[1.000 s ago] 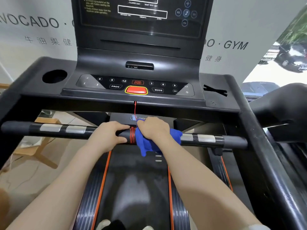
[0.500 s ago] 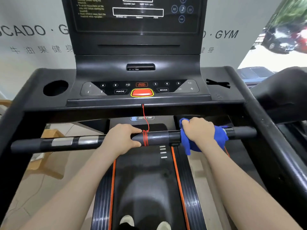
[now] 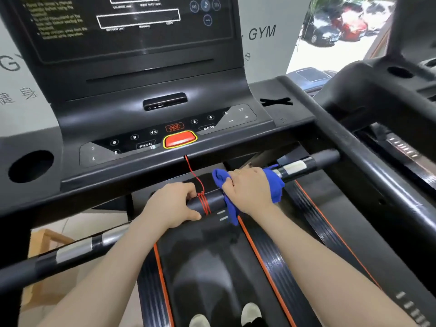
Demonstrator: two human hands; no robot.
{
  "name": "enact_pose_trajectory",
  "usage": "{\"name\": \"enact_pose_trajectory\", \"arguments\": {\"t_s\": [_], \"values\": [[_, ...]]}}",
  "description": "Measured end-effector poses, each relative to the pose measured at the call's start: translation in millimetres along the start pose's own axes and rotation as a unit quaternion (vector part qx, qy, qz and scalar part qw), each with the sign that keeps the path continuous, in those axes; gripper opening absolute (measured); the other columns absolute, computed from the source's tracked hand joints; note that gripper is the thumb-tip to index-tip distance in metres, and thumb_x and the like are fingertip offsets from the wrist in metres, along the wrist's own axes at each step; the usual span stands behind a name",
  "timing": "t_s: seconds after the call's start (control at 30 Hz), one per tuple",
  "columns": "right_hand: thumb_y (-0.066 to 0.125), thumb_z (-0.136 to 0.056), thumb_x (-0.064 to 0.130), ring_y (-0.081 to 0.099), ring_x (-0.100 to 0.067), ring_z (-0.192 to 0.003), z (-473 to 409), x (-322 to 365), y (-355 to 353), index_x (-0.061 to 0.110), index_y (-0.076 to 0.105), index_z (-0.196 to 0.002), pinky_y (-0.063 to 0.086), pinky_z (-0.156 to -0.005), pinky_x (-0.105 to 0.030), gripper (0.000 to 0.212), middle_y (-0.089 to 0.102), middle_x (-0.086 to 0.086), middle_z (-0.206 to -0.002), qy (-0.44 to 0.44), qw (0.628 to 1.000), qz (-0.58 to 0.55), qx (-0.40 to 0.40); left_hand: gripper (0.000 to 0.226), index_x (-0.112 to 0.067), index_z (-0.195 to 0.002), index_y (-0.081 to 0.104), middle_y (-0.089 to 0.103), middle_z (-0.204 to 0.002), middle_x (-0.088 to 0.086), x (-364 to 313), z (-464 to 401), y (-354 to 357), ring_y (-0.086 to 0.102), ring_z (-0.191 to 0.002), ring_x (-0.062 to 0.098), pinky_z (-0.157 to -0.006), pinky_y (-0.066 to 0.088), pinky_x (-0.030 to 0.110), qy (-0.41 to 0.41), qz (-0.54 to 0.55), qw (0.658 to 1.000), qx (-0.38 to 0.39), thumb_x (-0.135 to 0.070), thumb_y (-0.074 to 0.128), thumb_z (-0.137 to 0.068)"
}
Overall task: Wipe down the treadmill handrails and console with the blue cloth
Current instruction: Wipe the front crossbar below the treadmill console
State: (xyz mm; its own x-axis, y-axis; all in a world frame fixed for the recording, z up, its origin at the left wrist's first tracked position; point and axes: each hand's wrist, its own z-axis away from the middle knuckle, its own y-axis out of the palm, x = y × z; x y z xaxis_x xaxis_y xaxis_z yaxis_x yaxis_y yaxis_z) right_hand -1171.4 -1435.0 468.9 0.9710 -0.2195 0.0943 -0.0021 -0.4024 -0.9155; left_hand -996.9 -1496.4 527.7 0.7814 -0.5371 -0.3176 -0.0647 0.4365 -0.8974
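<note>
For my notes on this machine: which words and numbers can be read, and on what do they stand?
"GYM": wall banner.
"STOP START": above the red button.
"PROG", "MODE", "3", "6", "9", "12": keypad.
Screen text: too blurred to read.

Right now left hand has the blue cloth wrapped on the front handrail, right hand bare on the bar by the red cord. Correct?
Hands are swapped. The head view shows the right hand gripping the blue cloth around the front handrail, while the bare left hand grips the bar by the red cord.
</note>
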Motion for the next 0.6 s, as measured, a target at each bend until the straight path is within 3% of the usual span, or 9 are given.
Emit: {"name": "enact_pose_trajectory", "arguments": {"t_s": [0.2, 0.3, 0.43, 0.5, 0.57, 0.6], "values": [[0.028, -0.073, 0.025, 0.046, -0.029, -0.042, -7, -63, -1, 0.017, 0.035, -0.050, 0.033, -0.051, -0.032, 0.026, 0.051, -0.008, -0.043, 0.086, 0.994, 0.035, -0.052, 0.030, -0.024, -0.093, 0.052, 0.056, -0.099, -0.005, 8, 3, 4, 0.054, -0.091, 0.016, -0.073, 0.042, 0.028, 0.040, 0.009, 0.999, -0.020, -0.038, 0.071, -0.074], [0.032, -0.086, 0.018, 0.050, -0.029, -0.061, -13, -80, -16, 0.011, 0.045, -0.062, 0.033, -0.062, -0.035, 0.029, 0.063, -0.011, -0.067, 0.138, 0.979, 0.121, 0.092, 0.034, -0.023, -0.102, 0.055, 0.056, -0.103, -0.005, 9, 5, 6, 0.054, -0.096, 0.018, -0.072, 0.040, 0.028, 0.037, 0.008, 0.999, -0.029, -0.039, 0.070, -0.076], [0.040, -0.086, 0.008, 0.052, -0.027, -0.068, -24, -50, -28, 0.013, 0.036, -0.059, 0.030, -0.063, -0.032, 0.028, 0.068, -0.006, -0.086, 0.142, 0.960, 0.165, 0.178, 0.035, -0.023, -0.104, 0.056, 0.056, -0.104, -0.005, 7, 6, 7, 0.054, -0.095, 0.017, -0.071, 0.037, 0.027, 0.027, 0.016, 0.999, -0.031, -0.037, 0.071, -0.076], [0.049, -0.082, 0.013, 0.059, -0.027, -0.069, -21, -12, -22, 0.016, 0.047, -0.061, 0.030, -0.062, -0.030, 0.021, 0.068, -0.003, -0.078, 0.076, 0.968, 0.148, 0.186, 0.035, -0.023, -0.104, 0.056, 0.056, -0.104, -0.004, 5, 5, 5, 0.054, -0.095, 0.018, -0.072, 0.039, 0.027, 0.019, 0.017, 0.999, -0.025, -0.036, 0.071, -0.076], [0.053, -0.073, 0.020, 0.058, -0.023, -0.052, -7, 28, -13, 0.018, 0.055, -0.054, 0.026, -0.057, -0.028, 0.019, 0.060, 0.000, -0.055, 0.043, 0.985, 0.124, 0.115, 0.035, -0.023, -0.102, 0.055, 0.056, -0.102, -0.004, 3, 6, 3, 0.054, -0.093, 0.018, -0.073, 0.042, 0.028, 0.008, 0.011, 1.000, -0.014, -0.036, 0.071, -0.075], [0.045, -0.073, 0.024, 0.050, -0.022, -0.045, -2, 38, -10, 0.020, 0.052, -0.049, 0.023, -0.055, -0.027, 0.025, 0.054, 0.002, -0.047, 0.061, 0.992, 0.088, 0.067, 0.035, -0.023, -0.102, 0.055, 0.056, -0.102, -0.003, 1, 6, 1, 0.055, -0.092, 0.018, -0.073, 0.043, 0.029, 0.004, 0.004, 1.000, -0.010, -0.036, 0.071, -0.074]]}}
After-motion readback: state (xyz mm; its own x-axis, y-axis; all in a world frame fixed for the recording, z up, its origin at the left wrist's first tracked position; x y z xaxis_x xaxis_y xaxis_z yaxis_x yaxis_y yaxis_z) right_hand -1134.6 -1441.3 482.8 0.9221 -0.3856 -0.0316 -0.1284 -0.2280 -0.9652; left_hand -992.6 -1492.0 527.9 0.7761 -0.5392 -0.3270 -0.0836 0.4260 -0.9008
